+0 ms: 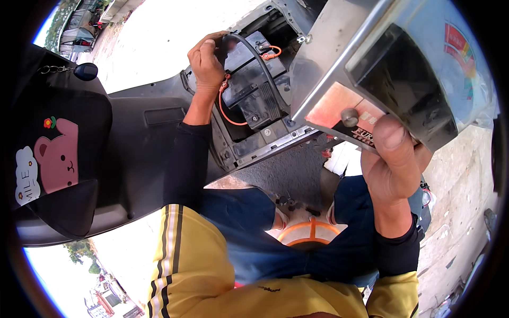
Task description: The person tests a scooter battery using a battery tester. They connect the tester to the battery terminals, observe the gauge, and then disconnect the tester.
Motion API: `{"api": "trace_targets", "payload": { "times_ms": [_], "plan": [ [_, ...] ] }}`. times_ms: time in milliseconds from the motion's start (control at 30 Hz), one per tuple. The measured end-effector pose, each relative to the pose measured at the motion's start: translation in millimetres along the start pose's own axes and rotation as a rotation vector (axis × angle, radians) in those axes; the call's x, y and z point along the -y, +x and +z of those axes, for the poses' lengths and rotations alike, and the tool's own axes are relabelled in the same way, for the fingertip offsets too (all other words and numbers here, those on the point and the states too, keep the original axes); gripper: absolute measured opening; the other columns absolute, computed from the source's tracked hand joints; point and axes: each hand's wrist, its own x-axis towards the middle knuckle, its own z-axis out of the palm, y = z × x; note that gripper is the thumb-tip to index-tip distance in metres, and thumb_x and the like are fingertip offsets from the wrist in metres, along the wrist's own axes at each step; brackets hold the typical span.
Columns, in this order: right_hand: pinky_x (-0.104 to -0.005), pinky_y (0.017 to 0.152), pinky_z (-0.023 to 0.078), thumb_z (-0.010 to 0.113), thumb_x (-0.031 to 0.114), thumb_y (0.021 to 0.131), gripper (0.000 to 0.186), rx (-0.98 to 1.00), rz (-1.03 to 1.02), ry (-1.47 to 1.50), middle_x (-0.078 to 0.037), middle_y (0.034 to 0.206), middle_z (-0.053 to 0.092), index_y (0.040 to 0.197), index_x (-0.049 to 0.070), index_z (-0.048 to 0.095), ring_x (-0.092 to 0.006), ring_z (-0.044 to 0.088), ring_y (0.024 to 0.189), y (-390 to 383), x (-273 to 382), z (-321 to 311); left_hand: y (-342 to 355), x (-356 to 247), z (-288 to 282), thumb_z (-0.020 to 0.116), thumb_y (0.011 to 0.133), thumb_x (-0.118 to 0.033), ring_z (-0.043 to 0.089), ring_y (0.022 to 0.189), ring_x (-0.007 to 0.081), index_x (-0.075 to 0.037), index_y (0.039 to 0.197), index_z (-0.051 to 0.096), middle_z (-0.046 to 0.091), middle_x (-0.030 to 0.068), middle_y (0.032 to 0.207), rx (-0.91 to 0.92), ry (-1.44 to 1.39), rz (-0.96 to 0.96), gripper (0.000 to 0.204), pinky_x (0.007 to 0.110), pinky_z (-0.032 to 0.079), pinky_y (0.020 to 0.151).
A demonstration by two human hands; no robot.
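Note:
My left hand (207, 66) is raised at the left edge of an open battery compartment, its fingers curled around the upper end of a thick black cable (263, 66). That cable arches across grey batteries (249, 87) and down to the right; the very end in my fist is hidden. Orange wires (225, 106) run to the battery terminals. In my right hand (395, 159) is a metal-cased battery tester (331, 58) with a dark window, a coloured scale and a round knob. My thumb presses against its front panel, while the other fingers are mostly hidden behind it.
The compartment's metal frame (265, 151) surrounds the batteries. At the left lies a black vehicle seat (140, 153), with a bear-print cover (55, 156) and a key fob (86, 71) beyond it. Below, between my legs, an orange-ringed round object (309, 231) is visible.

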Motion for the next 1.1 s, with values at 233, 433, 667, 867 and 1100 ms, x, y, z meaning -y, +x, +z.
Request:
{"api": "trace_targets", "payload": {
  "times_ms": [233, 433, 667, 867, 1100],
  "plan": [
    [-0.0309, 0.089, 0.052, 0.082, 0.013, 0.084, 0.051, -0.058, -0.096, 0.082, -0.012, 0.108, 0.068, 0.124, -0.003, 0.056, -0.0169, 0.067, 0.094, 3.2, -3.7, 3.0, -7.7, -3.0, 4.7, 0.034, 0.094, -0.018, 0.068, 0.077, 0.0191, 0.012, 0.102, 0.069, 0.072, 0.0162, 0.081, 0.109, -0.023, -0.116, 0.047, 0.029, 0.054, 0.073],
    [-0.0315, 0.084, 0.057, 0.082, 0.011, 0.084, 0.056, -0.125, -0.174, 0.149, -0.017, 0.108, 0.068, 0.127, -0.006, 0.050, -0.0206, 0.070, 0.095, 7.1, -8.1, 1.1, -4.4, -1.6, -5.4, 0.037, 0.099, -0.027, 0.068, 0.085, 0.0189, 0.009, 0.109, 0.069, 0.073, 0.0159, 0.093, 0.172, -0.105, -0.306, 0.049, 0.030, 0.053, 0.079],
    [-0.0316, 0.085, 0.056, 0.081, 0.011, 0.083, 0.053, -0.158, -0.112, 0.111, -0.017, 0.107, 0.068, 0.124, -0.006, 0.053, -0.0195, 0.069, 0.093, 5.7, -1.7, 3.4, -13.3, -32.0, -16.0, 0.046, 0.101, -0.027, 0.066, 0.102, 0.0228, 0.007, 0.116, 0.067, 0.071, 0.0155, 0.106, -0.057, -0.056, -0.262, 0.043, 0.035, 0.049, 0.095],
    [-0.0308, 0.088, 0.053, 0.082, 0.013, 0.082, 0.049, -0.171, -0.123, 0.102, -0.013, 0.107, 0.067, 0.121, -0.003, 0.057, -0.0174, 0.066, 0.095, 6.4, 0.1, 6.4, -63.3, -54.1, -36.6, 0.052, 0.100, -0.017, 0.061, 0.104, 0.0178, 0.004, 0.120, 0.061, 0.065, 0.0100, 0.112, -0.193, 0.032, -0.248, 0.031, 0.033, 0.048, 0.096],
    [-0.0323, 0.093, 0.049, 0.080, 0.014, 0.084, 0.048, -0.137, -0.164, 0.091, -0.010, 0.111, 0.066, 0.124, -0.001, 0.057, -0.0171, 0.063, 0.100, 4.0, -2.3, 5.2, -170.5, -142.8, 33.7, 0.080, 0.078, -0.027, 0.051, 0.125, 0.0408, 0.000, 0.144, 0.039, 0.046, 0.0232, 0.140, 0.569, 0.144, -0.290, 0.083, 0.044, 0.039, 0.111]
  ]
}}
